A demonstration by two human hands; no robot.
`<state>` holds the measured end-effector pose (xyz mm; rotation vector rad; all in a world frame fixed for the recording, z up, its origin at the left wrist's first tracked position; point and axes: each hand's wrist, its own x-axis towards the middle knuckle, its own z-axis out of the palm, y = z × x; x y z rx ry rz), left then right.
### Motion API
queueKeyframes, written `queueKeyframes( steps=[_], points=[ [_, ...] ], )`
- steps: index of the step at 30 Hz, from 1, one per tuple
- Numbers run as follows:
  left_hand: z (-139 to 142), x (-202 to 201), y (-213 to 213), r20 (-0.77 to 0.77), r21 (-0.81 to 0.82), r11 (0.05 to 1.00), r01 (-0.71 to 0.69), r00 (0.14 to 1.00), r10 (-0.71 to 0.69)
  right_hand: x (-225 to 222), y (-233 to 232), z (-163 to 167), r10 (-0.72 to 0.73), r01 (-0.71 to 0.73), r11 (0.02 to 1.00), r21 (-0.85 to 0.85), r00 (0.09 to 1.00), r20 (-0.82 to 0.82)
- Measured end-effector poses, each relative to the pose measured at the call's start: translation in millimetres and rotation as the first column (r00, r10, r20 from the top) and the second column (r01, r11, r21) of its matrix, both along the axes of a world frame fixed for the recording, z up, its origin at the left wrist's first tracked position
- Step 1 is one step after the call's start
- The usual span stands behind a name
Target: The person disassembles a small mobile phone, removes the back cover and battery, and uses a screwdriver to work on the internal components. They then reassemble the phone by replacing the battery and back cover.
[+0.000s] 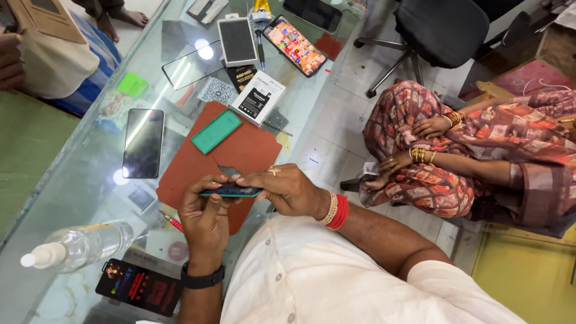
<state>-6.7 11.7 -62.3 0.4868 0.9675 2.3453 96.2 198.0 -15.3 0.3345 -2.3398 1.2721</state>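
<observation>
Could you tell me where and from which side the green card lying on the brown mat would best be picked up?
Probably by its two long edges, from above. The green card lies flat and slanted on the brown mat, with bare mat along both long sides for fingertips.

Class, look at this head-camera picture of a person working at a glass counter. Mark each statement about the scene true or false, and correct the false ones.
1. Both hands grip one phone edge-on above a brown mat. True: the left hand and the right hand each hold it.
2. A green rectangular pad lies on the brown mat. True.
3. The clear plastic bottle stands upright. False: it lies on its side on the glass counter.
4. The right wrist wears a black watch. False: it wears red and white bangles; the black watch is on the left wrist.
5. A dark phone lies flat left of the mat. True.
</observation>
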Motion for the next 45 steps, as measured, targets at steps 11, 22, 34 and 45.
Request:
queueKeyframes(
  steps=[11, 22, 34, 45],
  points=[
    [9, 8, -4, 0.205, -0.140, 0.984, -0.109, 0.969, 0.137, 0, -5, 14, 0.000, 0.001, 1.000, 0.013, 0.999, -0.051],
    [-6, 32, -28, 0.053, -0.191, 0.940, -0.283, 0.953, 0.298, 4, -30, -35, 0.101, 0.096, 0.950, -0.297, 0.806, 0.583],
    [2, 29, -6, 0.121, -0.302, 0.886, -0.351, 0.908, 0.401, -25, 12, -42, 0.172, 0.015, 0.947, -0.321, 0.819, 0.547],
    [32, -10, 36, -0.588, -0.764, 0.361, -0.535, 0.807, -0.049, -72, 156, 0, -0.344, 0.328, 0.807, 0.492, 0.937, -0.060]
  ],
)
